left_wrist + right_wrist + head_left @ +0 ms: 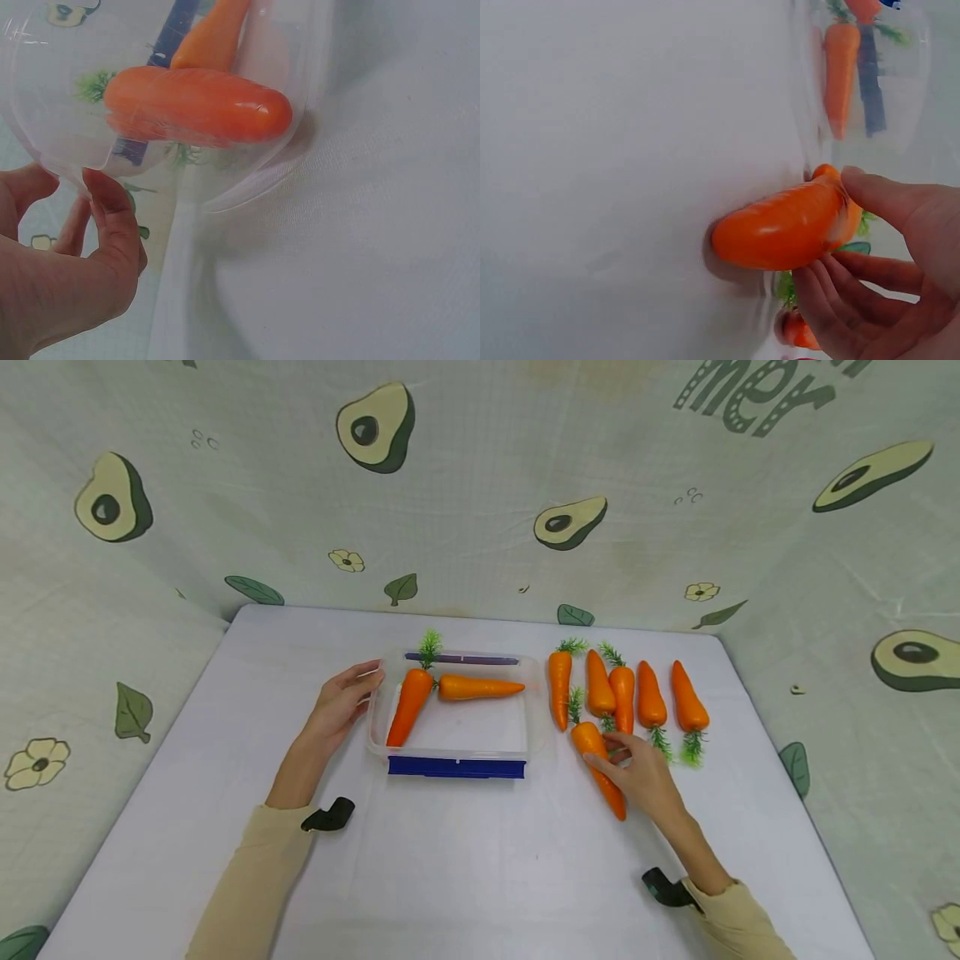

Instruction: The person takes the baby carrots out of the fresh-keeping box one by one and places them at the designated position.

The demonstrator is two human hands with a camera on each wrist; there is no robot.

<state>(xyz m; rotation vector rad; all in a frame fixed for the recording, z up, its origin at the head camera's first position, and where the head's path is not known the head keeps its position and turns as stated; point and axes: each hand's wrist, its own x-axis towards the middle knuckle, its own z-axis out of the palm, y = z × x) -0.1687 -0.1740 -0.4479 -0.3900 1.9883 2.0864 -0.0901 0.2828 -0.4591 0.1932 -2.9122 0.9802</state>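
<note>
A clear plastic food container (457, 753) with blue side clips stands on the table left of centre. Inside it lie two toy carrots: one slanted (409, 708) with its green top over the far rim, the other crosswise (480, 687). My left hand (341, 706) holds the container's left rim between thumb and fingers, as the left wrist view shows at the clear rim (71, 176). With its thumb and fingertips my right hand (641, 774) pinches another toy carrot (590, 742), right of the container, its tip pointing toward me. In the right wrist view this carrot (780, 229) fills the grasp.
Several more toy carrots (651, 695) lie in a loose row on the right, just beyond my right hand; some point away, others toward me. A white cloth covers the table (465, 860). Avocado-printed cloth (465, 485) hangs behind and at both sides.
</note>
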